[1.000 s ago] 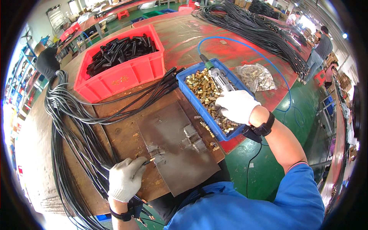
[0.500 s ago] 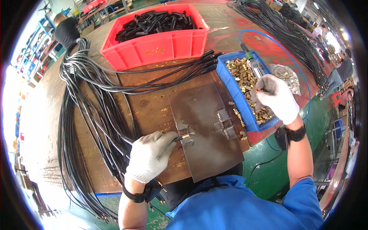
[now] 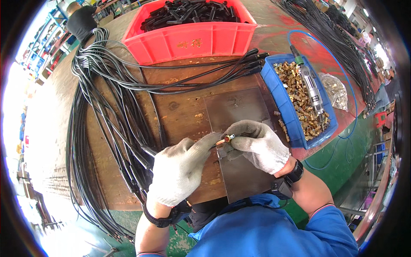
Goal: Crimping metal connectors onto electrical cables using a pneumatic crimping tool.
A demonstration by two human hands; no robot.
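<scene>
My gloved left hand (image 3: 177,171) pinches the end of a black cable, whose copper-coloured tip (image 3: 219,142) sticks out past the fingertips. Close against that tip, my gloved right hand (image 3: 261,145) grips a small brass fitting (image 3: 229,138) between thumb and forefinger. Whether the fitting is on the tip or just touching it, I cannot tell. Both hands are over a dark metal plate (image 3: 239,182) on the wooden table. To the right, a blue tray (image 3: 295,130) holds many brass fittings (image 3: 287,77), with a silver and green air tool (image 3: 311,90) lying on them.
A red bin (image 3: 192,40) full of black tubular parts stands at the back. Bundled black cables (image 3: 92,128) hang over the table's left side. A blue hose (image 3: 340,58) loops around a clear plastic bag (image 3: 334,92). More cables (image 3: 329,43) lie far right; another person (image 3: 81,21) is far left.
My right hand has come from the blue tray, leftward and nearer, to the cable end, bringing a brass fitting. My left hand has shifted slightly to the right. The view has moved a little.
</scene>
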